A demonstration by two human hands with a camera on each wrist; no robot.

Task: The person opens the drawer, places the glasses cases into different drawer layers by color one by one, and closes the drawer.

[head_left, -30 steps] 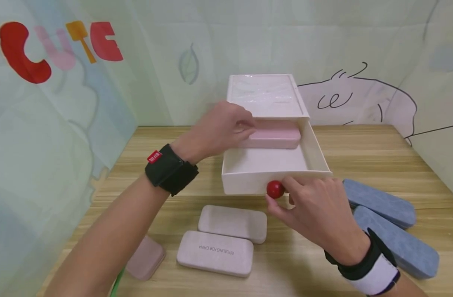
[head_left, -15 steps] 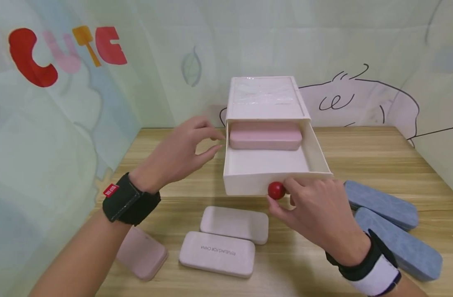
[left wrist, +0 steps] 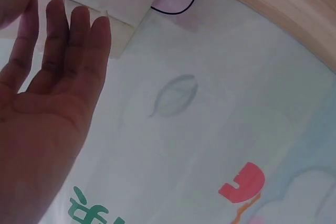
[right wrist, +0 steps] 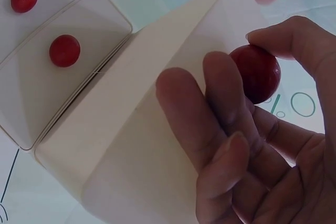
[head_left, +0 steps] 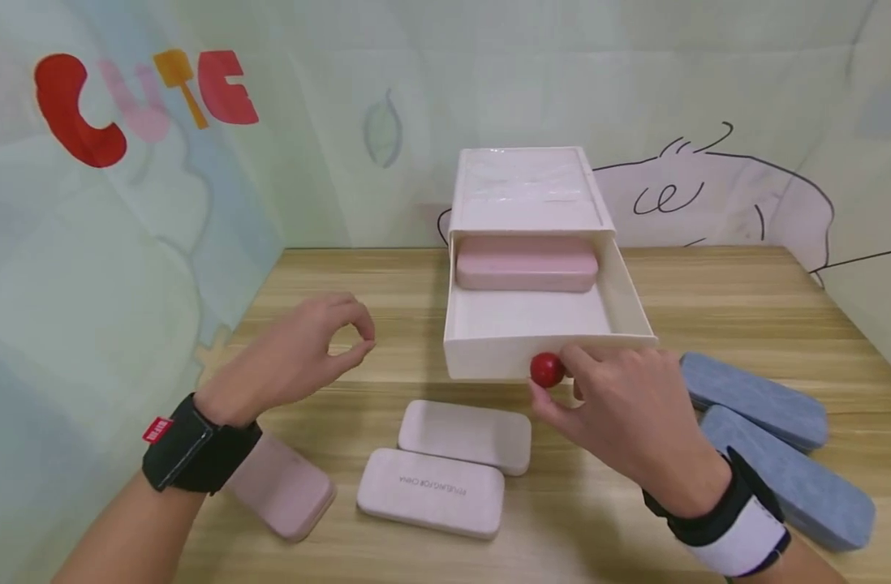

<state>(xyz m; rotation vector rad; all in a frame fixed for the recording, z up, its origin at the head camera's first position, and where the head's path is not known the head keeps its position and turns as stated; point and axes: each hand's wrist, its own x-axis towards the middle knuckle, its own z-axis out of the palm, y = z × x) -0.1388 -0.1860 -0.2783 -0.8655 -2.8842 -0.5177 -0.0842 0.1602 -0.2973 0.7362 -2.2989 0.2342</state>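
My right hand (head_left: 631, 418) pinches the round red knob (head_left: 546, 370) on the front of a pulled-out white drawer (head_left: 489, 358). In the right wrist view its thumb and fingers lie around that red ball knob (right wrist: 258, 74). Inside the drawer, against the back, lies a pink glasses case (head_left: 526, 264). My left hand (head_left: 288, 357) hovers left of the drawer and holds nothing. Its thumb and forefinger tips come together, while the left wrist view shows the other fingers (left wrist: 79, 40) fairly straight. Below it a second pink case (head_left: 288, 491) lies partly behind the wrist.
Two pale cases (head_left: 431, 492) lie in front of the drawer, one lettered. To the right, two blue cases (head_left: 752, 401) rest partly behind my right arm. Lower drawer fronts with red knobs (right wrist: 64, 51) show in the right wrist view. A printed cloth (head_left: 329, 122) surrounds the table.
My left hand has come out of the drawer, leaving the pink case inside, and moved left and down toward me. The right hand has stayed on the knob.
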